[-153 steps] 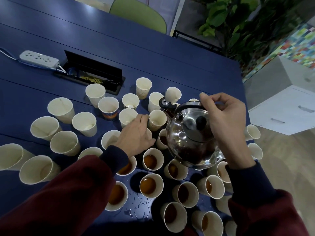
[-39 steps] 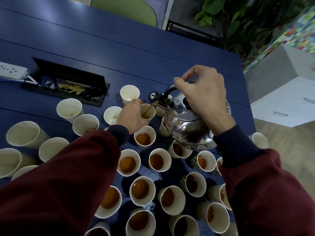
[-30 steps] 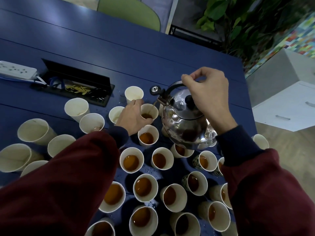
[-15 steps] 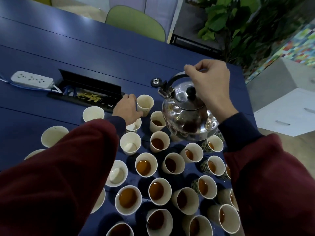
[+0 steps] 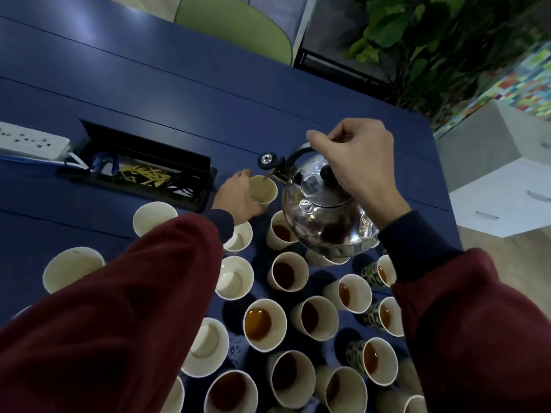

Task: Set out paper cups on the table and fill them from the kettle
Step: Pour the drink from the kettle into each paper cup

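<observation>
Standing nearest me on the desk (image 5: pixel 185 93), filled paper cups (image 5: pixel 264 324) cluster together. Beyond them, my left grip (image 5: pixel 237 199) clasps the far cup (image 5: pixel 263 190), upright beside the cable box (image 5: pixel 143 171). My right grip (image 5: pixel 360 162) grasps the handle of the kettle (image 5: pixel 323 222), which is raised and tilted, with the spout (image 5: pixel 278 174) just above that cup's rim.

Beyond my right grip (image 5: pixel 354 162) I see the dark blue bench (image 5: pixel 179 84) ending at a green chair (image 5: pixel 238 28) and a leafy plant (image 5: pixel 417 34). To that grip's right stands a white drawer cabinet (image 5: pixel 501 204) on pale wood floor (image 5: pixel 518 257), with a multicoloured tiled wall (image 5: pixel 524 81) behind it.
</observation>
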